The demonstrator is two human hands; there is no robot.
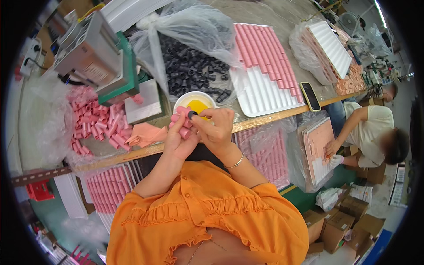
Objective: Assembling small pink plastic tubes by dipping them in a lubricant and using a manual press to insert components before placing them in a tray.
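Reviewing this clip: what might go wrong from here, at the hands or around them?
The left hand holds several pink tubes at once, so one might slip from its grip. The white bowl of yellow contents sits just beyond the hands and might be knocked. The phone lies near the table edge and could be nudged off.

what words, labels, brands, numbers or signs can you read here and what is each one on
None can be read with certainty.
Label on the grey machine: print too small and blurred.
Carton: marks too small to read.
Phone: no legible text on its screen.
Pink tubes in the left hand: no print visible.
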